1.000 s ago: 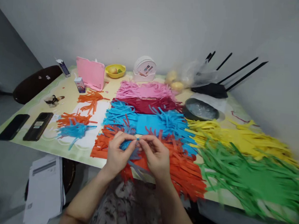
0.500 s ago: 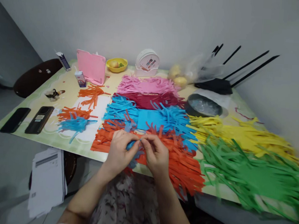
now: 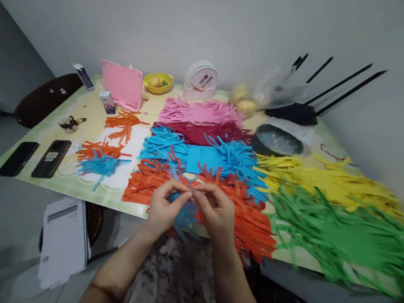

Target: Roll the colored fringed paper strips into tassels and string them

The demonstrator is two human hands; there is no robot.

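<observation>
Two hands [image 3: 165, 205] [image 3: 219, 212], blue strips [image 3: 185, 215], bowl [image 3: 158, 90] of fruit [image 3: 154, 82]

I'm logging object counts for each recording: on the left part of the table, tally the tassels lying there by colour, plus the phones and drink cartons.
Orange tassels: 2
Blue tassel: 1
Phones: 2
Drink cartons: 2
Total: 7
</observation>
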